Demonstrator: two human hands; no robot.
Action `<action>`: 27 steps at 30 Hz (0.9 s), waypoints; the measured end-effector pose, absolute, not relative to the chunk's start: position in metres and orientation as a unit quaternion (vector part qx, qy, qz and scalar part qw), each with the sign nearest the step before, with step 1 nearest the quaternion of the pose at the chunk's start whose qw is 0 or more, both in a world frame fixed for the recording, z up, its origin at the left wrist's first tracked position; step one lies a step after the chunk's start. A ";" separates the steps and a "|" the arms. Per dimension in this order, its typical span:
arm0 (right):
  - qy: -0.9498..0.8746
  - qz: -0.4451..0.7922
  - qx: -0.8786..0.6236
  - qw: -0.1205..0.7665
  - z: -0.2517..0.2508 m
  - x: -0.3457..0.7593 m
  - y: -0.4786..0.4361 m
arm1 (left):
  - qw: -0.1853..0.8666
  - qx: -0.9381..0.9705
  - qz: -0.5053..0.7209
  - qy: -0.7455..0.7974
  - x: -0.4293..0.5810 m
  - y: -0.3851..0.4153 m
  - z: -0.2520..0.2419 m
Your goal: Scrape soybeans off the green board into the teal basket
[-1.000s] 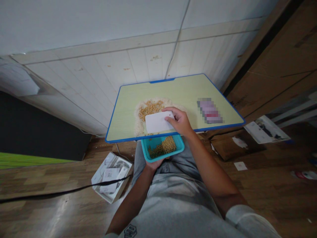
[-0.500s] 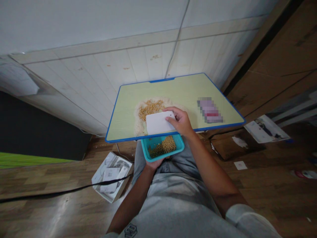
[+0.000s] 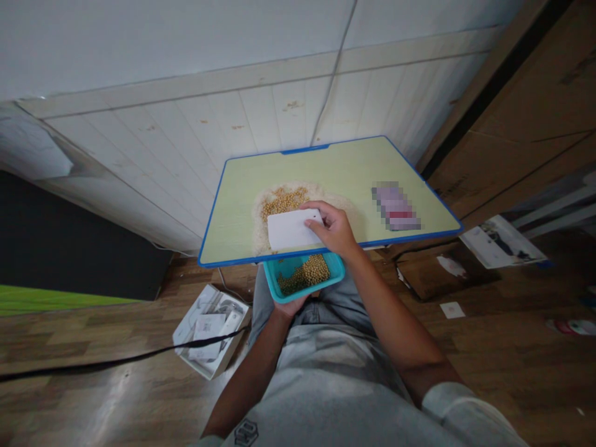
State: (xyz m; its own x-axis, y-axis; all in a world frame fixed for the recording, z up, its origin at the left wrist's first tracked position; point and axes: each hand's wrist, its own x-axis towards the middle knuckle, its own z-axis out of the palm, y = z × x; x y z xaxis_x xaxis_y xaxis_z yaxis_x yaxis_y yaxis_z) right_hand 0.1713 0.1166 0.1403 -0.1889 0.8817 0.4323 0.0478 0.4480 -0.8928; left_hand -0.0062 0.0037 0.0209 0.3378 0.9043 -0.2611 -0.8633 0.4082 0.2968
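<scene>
My right hand (image 3: pixel 333 228) grips a white card (image 3: pixel 291 230) by its right end, low over the near side of a pale green table (image 3: pixel 344 174) with a blue edge. Behind the card lie tan beans (image 3: pixel 284 200), with pale grains (image 3: pixel 259 233) spread around them. My left hand (image 3: pixel 291 307) holds a turquoise basket (image 3: pixel 305 295) from underneath, just below the table's near edge. More beans (image 3: pixel 316 269) lie in the basket. The left fingers are mostly hidden under it.
A pixelated pinkish item (image 3: pixel 395 207) lies on the table's right part. On the floor at the left is a white box (image 3: pixel 212 366) with papers and cables, crossed by a black strap (image 3: pixel 139 356). Cardboard (image 3: pixel 526 124) stands at the right.
The white card and my right hand have shifted slightly to the left. The basket has moved a little to the left too.
</scene>
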 end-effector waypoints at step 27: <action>-0.682 0.381 -0.363 0.509 0.140 0.153 0.115 | 0.802 0.032 0.549 0.234 -0.007 0.002 0.024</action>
State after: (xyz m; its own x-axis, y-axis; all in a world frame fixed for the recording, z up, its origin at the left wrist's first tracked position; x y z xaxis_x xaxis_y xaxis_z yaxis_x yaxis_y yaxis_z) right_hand 0.1532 0.1153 0.1396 -0.2193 0.8821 0.4169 0.1076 0.4466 -0.8882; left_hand -0.0074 0.0017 0.0236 0.2873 0.8955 -0.3400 -0.8660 0.3945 0.3073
